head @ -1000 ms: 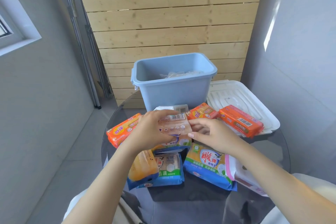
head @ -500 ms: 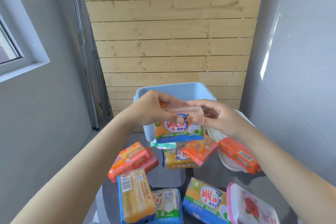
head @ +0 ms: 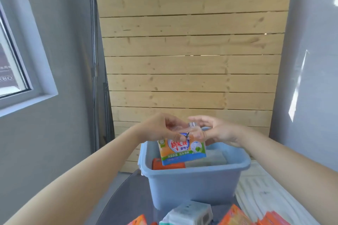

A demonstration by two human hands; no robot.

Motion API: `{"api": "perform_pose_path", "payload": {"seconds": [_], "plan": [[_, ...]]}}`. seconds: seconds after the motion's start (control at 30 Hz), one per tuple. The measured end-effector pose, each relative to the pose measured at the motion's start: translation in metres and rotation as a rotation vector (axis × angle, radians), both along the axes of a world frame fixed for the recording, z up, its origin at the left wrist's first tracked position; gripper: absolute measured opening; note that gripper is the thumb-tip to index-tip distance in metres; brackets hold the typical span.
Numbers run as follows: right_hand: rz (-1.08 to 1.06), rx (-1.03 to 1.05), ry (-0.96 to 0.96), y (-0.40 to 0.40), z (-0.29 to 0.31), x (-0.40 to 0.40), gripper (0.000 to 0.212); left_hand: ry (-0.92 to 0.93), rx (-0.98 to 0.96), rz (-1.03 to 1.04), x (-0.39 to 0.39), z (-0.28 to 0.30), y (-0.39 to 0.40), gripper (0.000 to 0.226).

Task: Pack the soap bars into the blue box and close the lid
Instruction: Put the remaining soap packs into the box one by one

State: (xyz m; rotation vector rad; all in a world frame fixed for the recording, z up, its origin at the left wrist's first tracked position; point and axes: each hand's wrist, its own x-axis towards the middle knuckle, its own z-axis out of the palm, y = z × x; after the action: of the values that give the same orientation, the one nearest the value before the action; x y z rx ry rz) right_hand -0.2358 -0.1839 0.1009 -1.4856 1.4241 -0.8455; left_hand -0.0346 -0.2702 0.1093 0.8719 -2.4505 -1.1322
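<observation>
The open blue box [head: 193, 186] stands on the round glass table. An orange soap bar [head: 169, 165] lies inside it at the left, with pale wrapped packs [head: 210, 160] beside it. Above the box's opening I hold a soap pack [head: 182, 149] with an orange, green and blue wrapper. My left hand [head: 161, 128] grips its top left corner, and my right hand [head: 217, 131] pinches its top right edge. More soap bars show at the bottom edge: a white pack [head: 188, 214] and orange packs [head: 236, 215].
The box's white lid [head: 259, 193] lies flat on the table to the right of the box. A wooden slat wall rises just behind the box. Grey walls close in on both sides, with a window at the left.
Both hands lifted the soap pack off the pile and carried it forward over the blue box's opening. The camera has tilted up, so most of the table pile has left the view.
</observation>
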Motion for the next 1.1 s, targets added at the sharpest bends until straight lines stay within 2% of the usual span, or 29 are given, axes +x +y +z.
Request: {"api": "perform_pose_path", "payload": {"seconds": [0.1, 0.2, 0.33, 0.43, 0.57, 0.7, 0.77, 0.83, 0.93, 1.03, 1.1], "plan": [[0.024, 0.123, 0.003, -0.02, -0.021, -0.004, 0.063, -0.116, 0.008, -0.02, -0.002, -0.023, -0.019, 0.038], [0.084, 0.226, 0.023, -0.031, -0.042, -0.008, 0.056, -0.229, 0.062, -0.077, -0.003, -0.04, -0.031, 0.035], [0.125, 0.306, 0.001, -0.035, -0.063, -0.004, 0.046, -0.398, 0.027, -0.111, -0.009, -0.058, -0.035, 0.039], [0.103, 0.352, 0.013, -0.039, -0.074, -0.002, 0.055, -0.482, -0.015, -0.127, -0.014, -0.065, -0.036, 0.043], [0.075, 0.42, -0.055, -0.043, -0.077, 0.001, 0.063, -0.532, -0.02, -0.131, -0.017, -0.069, -0.039, 0.045], [0.14, 0.457, 0.064, -0.042, -0.077, 0.004, 0.056, -0.549, 0.028, -0.145, -0.017, -0.073, -0.038, 0.048], [0.143, 0.477, 0.026, -0.043, -0.078, 0.005, 0.05, -0.568, 0.044, -0.147, -0.017, -0.073, -0.039, 0.048], [0.13, 0.466, -0.012, -0.044, -0.08, 0.004, 0.046, -0.585, 0.025, -0.161, -0.016, -0.072, -0.041, 0.043], [0.151, 0.443, 0.035, -0.046, -0.082, 0.001, 0.037, -0.555, 0.037, -0.166, -0.018, -0.071, -0.043, 0.025], [0.184, 0.46, 0.132, -0.046, -0.081, 0.004, 0.028, -0.594, 0.07, -0.164, -0.02, -0.073, -0.041, 0.019], [0.151, 0.466, 0.094, -0.047, -0.083, 0.004, 0.026, -0.597, 0.085, -0.14, -0.021, -0.074, -0.039, 0.021]]}}
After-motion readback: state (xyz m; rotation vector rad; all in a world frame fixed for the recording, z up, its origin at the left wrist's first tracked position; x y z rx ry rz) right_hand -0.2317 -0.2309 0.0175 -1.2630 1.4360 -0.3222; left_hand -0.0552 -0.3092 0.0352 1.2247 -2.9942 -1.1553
